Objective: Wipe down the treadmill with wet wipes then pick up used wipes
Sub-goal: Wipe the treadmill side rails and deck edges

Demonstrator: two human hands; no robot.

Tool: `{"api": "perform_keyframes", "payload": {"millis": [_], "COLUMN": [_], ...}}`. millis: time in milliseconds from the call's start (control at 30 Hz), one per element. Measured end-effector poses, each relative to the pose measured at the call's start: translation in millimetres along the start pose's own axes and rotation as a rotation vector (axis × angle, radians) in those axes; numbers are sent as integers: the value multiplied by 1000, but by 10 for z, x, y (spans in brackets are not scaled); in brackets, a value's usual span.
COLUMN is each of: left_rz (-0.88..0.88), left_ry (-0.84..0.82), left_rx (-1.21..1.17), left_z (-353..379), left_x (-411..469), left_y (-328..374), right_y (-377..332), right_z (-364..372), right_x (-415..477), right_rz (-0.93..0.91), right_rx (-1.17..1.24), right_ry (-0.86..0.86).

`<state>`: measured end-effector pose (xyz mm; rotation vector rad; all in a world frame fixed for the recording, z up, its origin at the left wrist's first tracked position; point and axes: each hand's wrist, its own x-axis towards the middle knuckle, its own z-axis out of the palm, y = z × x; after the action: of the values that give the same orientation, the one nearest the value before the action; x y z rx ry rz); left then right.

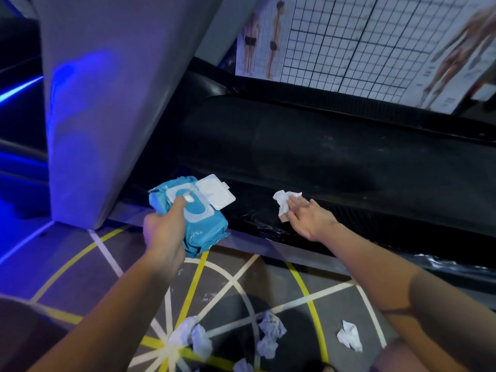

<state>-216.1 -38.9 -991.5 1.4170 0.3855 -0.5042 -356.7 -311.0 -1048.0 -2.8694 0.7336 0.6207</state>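
Observation:
My left hand (163, 232) grips a blue pack of wet wipes (198, 213), its white lid flipped open and a wipe tip showing at the opening under my thumb. With its fingers straight, my right hand (308, 217) presses a crumpled white wipe (284, 201) flat against the black side rail of the treadmill (335, 162). Wet streaks shine on the rail just left of and below that hand. Several used wipes lie crumpled on the floor below: one cluster (193, 339) at the left, another used wipe (271, 334) in the middle, a third used wipe (350, 335) at the right.
A grey slanted treadmill upright (107, 103) rises at the left. A body-posture grid poster (349, 41) stands behind the treadmill. The floor (241, 277) is dark with yellow and white lines. Blue light glows at the far left.

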Motion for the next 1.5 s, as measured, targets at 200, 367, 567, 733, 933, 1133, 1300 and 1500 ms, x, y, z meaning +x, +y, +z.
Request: {"api": "perform_keyframes", "payload": {"millis": [200, 367, 567, 733, 933, 1133, 1300, 1500], "left_rz": [6, 1, 3, -6, -11, 1, 3, -3], "left_ry": [40, 44, 50, 31, 31, 51, 52, 52], "left_rx": [-10, -29, -48, -53, -52, -24, -28, -15], "left_z": [-105, -126, -8, 75, 130, 66, -29, -144], "left_x": [28, 41, -41, -93, -134, -116, -97, -45], "left_y": [32, 57, 36, -26, -55, 15, 106, 103], "right_y": [-33, -9, 112, 16, -220, -261, 2, 180], "right_z": [-54, -20, 89, 104, 208, -189, -531, -478], "right_x": [282, 94, -177, -458, -645, -496, -142, 110], "right_rz": [96, -8, -57, -88, 4, 233, 327, 237], "right_rx": [-61, -179, -73, -163, -365, 547, 1430, 1063], "right_ry": [-18, 42, 211, 194, 171, 409, 300, 341]}}
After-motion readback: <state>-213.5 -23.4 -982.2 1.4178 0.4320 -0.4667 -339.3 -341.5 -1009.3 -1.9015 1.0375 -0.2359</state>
